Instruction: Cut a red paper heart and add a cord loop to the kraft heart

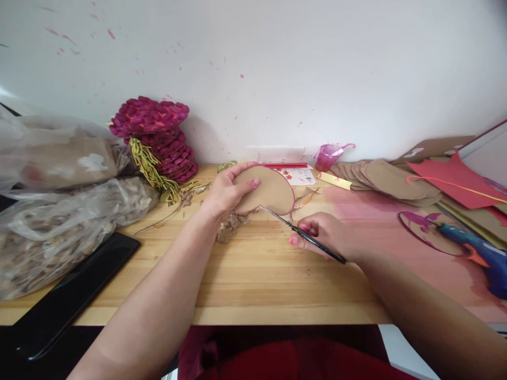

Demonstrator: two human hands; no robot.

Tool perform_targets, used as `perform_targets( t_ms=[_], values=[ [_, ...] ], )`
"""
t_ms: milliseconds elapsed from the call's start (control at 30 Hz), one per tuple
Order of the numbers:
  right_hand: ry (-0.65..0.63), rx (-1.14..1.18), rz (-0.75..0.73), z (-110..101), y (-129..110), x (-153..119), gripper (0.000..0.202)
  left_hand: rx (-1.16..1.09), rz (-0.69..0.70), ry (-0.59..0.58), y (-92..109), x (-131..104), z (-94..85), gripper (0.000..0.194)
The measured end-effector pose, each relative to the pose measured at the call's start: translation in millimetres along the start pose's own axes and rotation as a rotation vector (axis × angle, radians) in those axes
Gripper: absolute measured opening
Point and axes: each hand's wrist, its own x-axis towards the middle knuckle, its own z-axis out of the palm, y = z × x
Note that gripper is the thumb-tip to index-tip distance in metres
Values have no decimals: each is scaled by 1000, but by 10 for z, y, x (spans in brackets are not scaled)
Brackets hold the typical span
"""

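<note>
My left hand grips a brown cardboard disc by its left side, thumb on top and the other fingers behind. The disc has a purple line along its edge and is tilted up off the table. In my right hand is a pair of black-handled scissors, its blades pointing left and touching the disc's near edge. Whether the blades are parted is too small to tell. Below the disc lie several shell-like brown pieces.
On the left stand a stack of magenta-covered pieces, plastic bags and a black phone-like slab. To the right are a pink-stained cup, cardboard discs, red paper and a blue glue gun.
</note>
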Motion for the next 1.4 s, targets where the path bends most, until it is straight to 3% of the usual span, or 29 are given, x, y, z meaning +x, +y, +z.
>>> perform_targets(
  t_ms=[600, 967, 1400],
  values=[
    [-62, -25, 1, -22, -44, -8, 50, 78, 58, -25, 8, -31, 22, 64],
    [28, -22, 23, 16, -73, -13, 53, 67, 61, 5, 15, -27, 31, 63],
    [-35, -19, 28, 2, -37, -13, 51, 113, 84, -19, -20, -22, 23, 61]
  ],
)
